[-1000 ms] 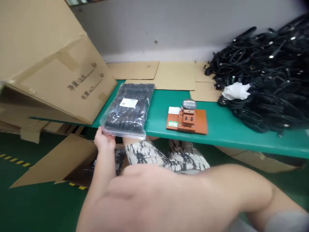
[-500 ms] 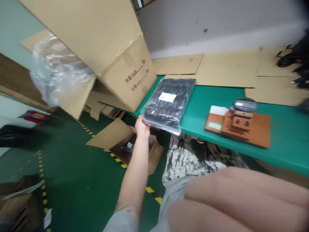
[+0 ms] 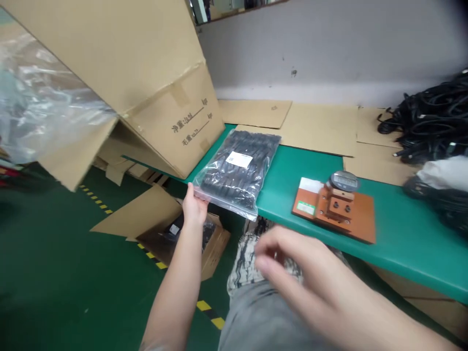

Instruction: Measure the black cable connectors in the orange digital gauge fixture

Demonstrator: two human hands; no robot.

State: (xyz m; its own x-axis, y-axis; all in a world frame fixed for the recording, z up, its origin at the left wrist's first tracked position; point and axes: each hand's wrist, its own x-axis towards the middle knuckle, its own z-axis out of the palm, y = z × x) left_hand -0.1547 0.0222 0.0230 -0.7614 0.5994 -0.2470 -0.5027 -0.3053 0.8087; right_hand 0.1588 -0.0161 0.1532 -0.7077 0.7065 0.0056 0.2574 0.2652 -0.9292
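"Grip status, head view?"

"Left hand [image 3: 195, 208] clamped on the near-left corner of the clear bag [image 3: 237, 179]; right hand [image 3: 316, 273] raised, thumb and forefinger slightly apart."

"Bag position?"

"On the green table [image 3: 281, 192], near edge overhanging, between the cardboard box [image 3: 164, 117] and the digital gauge [image 3: 343, 181] on its orange base [image 3: 361, 217]."

Just beyond our left fingers [image 3: 190, 191] we have the bag [image 3: 236, 178] on the table [image 3: 292, 168], with the carton [image 3: 171, 114] beyond them to the left and the box [image 3: 215, 253] below them, while ahead and right of our right fingers [image 3: 288, 239] sits the gauge [image 3: 342, 182], with cables [image 3: 426, 117] farther right.
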